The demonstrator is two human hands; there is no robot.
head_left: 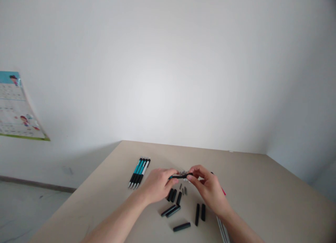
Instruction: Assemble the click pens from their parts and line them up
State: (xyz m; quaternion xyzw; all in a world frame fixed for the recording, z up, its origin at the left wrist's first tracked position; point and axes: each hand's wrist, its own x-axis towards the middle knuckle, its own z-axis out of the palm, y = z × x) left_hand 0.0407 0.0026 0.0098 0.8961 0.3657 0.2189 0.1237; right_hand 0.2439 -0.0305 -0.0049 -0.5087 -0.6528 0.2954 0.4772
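We see our two hands meeting over the middle of a beige table [262, 187], a little nearer its close edge than its far one. Our left hand [157, 184] is curled and pinches one end of a slim black pen piece [181, 176], while our right hand [207, 187] pinches the other end with thumb and fingertips, so the piece spans the short gap between both hands, held roughly level just above the tabletop. A bit of teal shows at the left hand's end of it. Directly beneath the hands lie several loose black sleeves [174, 210], some in pairs side by side, one lying alone nearest us, and two small grey bits [185, 191] sit among them under the held piece. To the left, toward the table's far left corner, a row of assembled pens [139, 172] lies side by side, touching, tips pointing toward us; most have teal barrels, one is white. Below our right wrist, at the near edge, a few thin pale rods [222, 232] lie together. A red sliver shows just behind the right hand; what it is we cannot tell. On the wall at far left hangs a poster [15, 110].
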